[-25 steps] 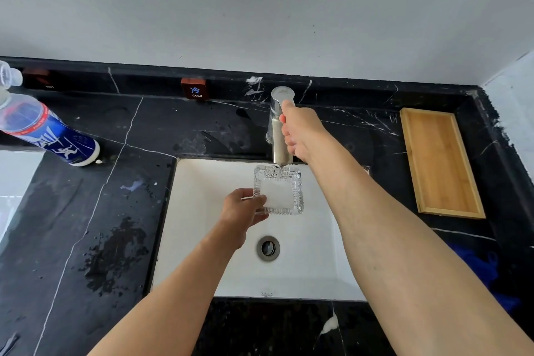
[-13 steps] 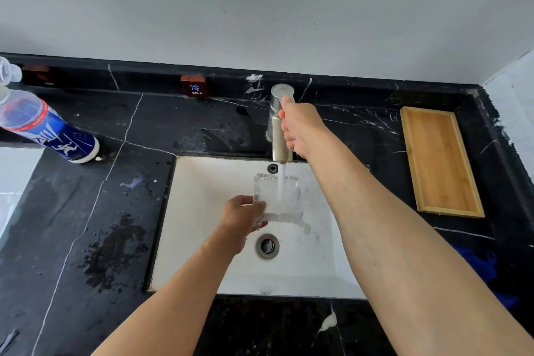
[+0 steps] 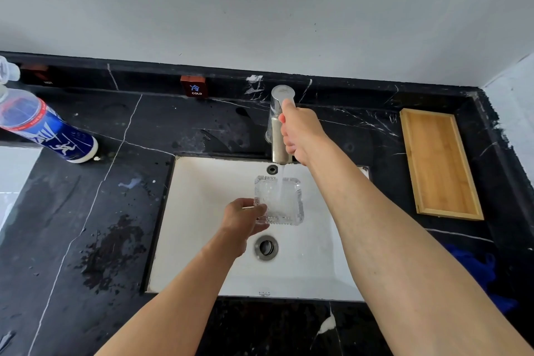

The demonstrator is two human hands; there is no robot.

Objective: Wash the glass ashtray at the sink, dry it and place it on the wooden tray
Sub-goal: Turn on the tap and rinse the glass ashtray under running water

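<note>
A square clear glass ashtray (image 3: 284, 205) hangs over the white sink (image 3: 202, 199), held at its lower left corner by my left hand (image 3: 244, 220). A stream of water falls from the metal faucet (image 3: 276, 130) into the ashtray's hollow. My right hand (image 3: 300, 131) is wrapped around the faucet's handle. The wooden tray (image 3: 439, 162) lies on the black counter to the right of the sink, with nothing on it.
The sink drain (image 3: 266, 247) sits below the ashtray. A plastic bottle (image 3: 43, 130) with a blue label stands at the far left of the black marble counter (image 3: 86, 211). A blue cloth (image 3: 479, 269) lies at the right. Wet patches mark the counter left of the sink.
Water began to run from the faucet into the ashtray. My left hand lowered the ashtray a little under the stream. My right hand stayed on the faucet.
</note>
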